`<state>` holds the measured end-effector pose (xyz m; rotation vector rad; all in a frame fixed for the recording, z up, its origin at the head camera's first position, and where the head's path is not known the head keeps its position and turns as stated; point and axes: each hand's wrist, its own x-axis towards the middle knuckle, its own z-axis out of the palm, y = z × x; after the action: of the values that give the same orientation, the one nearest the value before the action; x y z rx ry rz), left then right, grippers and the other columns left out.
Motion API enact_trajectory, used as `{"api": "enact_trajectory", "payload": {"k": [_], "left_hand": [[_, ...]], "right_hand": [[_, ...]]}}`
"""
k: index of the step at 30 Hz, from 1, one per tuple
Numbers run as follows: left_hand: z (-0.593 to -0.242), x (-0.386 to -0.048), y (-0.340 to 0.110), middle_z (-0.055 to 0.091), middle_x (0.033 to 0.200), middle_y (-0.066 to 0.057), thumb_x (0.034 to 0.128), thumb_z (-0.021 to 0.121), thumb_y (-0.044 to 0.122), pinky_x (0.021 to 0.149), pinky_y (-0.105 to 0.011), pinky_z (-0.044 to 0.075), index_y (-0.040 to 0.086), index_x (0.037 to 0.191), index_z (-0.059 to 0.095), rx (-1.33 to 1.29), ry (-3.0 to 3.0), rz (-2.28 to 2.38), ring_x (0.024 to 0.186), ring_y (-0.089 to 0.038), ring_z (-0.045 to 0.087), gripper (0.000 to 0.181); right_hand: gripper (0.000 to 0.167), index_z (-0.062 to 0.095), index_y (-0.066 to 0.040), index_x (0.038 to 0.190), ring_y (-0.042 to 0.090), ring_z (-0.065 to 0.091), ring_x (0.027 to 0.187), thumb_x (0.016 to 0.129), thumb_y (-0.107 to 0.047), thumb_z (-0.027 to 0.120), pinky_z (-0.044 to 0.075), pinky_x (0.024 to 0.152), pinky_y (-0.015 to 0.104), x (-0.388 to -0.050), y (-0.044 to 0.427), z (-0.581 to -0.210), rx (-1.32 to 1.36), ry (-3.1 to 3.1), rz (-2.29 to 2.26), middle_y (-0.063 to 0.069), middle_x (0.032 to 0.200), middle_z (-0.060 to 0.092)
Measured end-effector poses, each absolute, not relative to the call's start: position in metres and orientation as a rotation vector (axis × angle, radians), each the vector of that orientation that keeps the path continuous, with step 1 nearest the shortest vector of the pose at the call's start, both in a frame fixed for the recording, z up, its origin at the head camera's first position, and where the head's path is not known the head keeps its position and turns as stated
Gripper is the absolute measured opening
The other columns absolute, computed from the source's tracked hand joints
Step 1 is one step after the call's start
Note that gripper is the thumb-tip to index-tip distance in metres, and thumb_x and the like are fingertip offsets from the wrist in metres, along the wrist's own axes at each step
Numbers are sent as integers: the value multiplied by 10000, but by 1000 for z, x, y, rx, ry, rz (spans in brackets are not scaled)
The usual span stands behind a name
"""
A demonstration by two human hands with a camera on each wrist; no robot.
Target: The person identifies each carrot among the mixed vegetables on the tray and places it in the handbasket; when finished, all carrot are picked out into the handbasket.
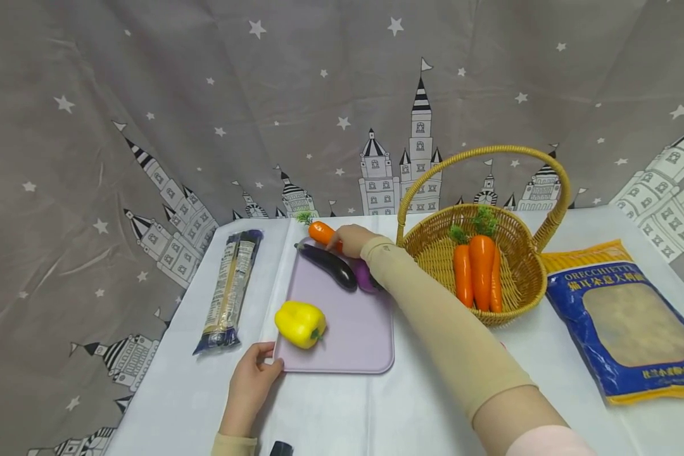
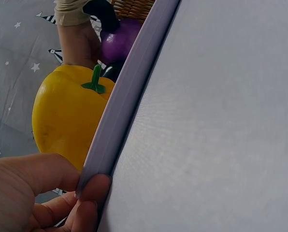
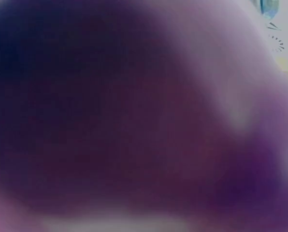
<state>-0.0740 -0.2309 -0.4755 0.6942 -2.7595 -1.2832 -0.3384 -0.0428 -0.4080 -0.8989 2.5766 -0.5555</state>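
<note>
A lilac tray (image 1: pixel 353 345) lies on the white cloth. My left hand (image 1: pixel 253 380) pinches its near left corner, thumb on one side of the rim and fingers on the other in the left wrist view. Beside that corner sits a yellow bell pepper (image 1: pixel 300 324). At the tray's far end my right hand (image 1: pixel 353 239) grips an orange carrot (image 1: pixel 321 232) with a green top; its fingertips are partly hidden. A long dark eggplant (image 1: pixel 329 266) lies just nearer, and a round purple eggplant (image 1: pixel 366 278) shows under the right forearm. Blurred purple fills most of the right wrist view.
Right of the tray stands a wicker basket (image 1: pixel 427 244) with a tall handle, holding several carrots (image 1: pixel 481 272). A blue and yellow orecchiette bag (image 1: pixel 633 323) lies farther right. Left of the tray is a long pasta packet (image 1: pixel 228 291). A grey castle-print curtain (image 1: pixel 296 95) hangs behind.
</note>
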Motion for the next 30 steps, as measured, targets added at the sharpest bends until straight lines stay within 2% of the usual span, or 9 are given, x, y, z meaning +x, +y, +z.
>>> {"api": "enact_trajectory", "payload": {"k": [7, 12, 15, 23, 30], "left_hand": [[-476, -75, -230, 625, 1070, -165, 829, 651, 87, 565, -264, 433, -44, 1206, 565, 694, -2762, -1279, 655, -142, 565, 408], [-476, -75, -230, 620, 1077, -180, 835, 650, 78, 557, -257, 434, -58, 1206, 558, 678, -2760, -1293, 655, -144, 566, 405], [-477, -75, -230, 620, 1080, -180, 837, 649, 78, 553, -252, 433, -58, 1207, 557, 668, -2760, -1295, 654, -140, 567, 405], [-479, -75, -233, 627, 1078, -175, 832, 648, 87, 562, -261, 428, -50, 1204, 564, 669, -2768, -1275, 656, -141, 565, 405], [-476, -75, -232, 623, 1082, -183, 829, 645, 81, 568, -264, 427, -50, 1208, 560, 683, -2772, -1266, 665, -150, 566, 410]], "right_hand": [[523, 705, -216, 1187, 203, 456, 1293, 821, 116, 532, 263, 1099, 340, -336, -46, -402, -947, 2563, -633, 11, 1312, 597], [551, 683, -170, 1226, 182, 498, 1195, 790, 139, 549, 310, 1067, 327, -326, -47, -391, -1000, 2528, -747, 30, 1297, 600], [528, 673, -175, 1242, 176, 505, 1139, 810, 114, 575, 363, 1018, 308, -322, -47, -386, -1019, 2504, -794, 34, 1286, 601], [459, 668, -230, 1248, 164, 511, 1132, 861, 16, 662, 419, 971, 311, -298, -39, -372, -1122, 2419, -971, 36, 1271, 577], [438, 650, -212, 1276, 158, 545, 1052, 867, -58, 684, 464, 885, 286, -270, -22, -355, -1181, 2314, -1174, 0, 1193, 586]]}}
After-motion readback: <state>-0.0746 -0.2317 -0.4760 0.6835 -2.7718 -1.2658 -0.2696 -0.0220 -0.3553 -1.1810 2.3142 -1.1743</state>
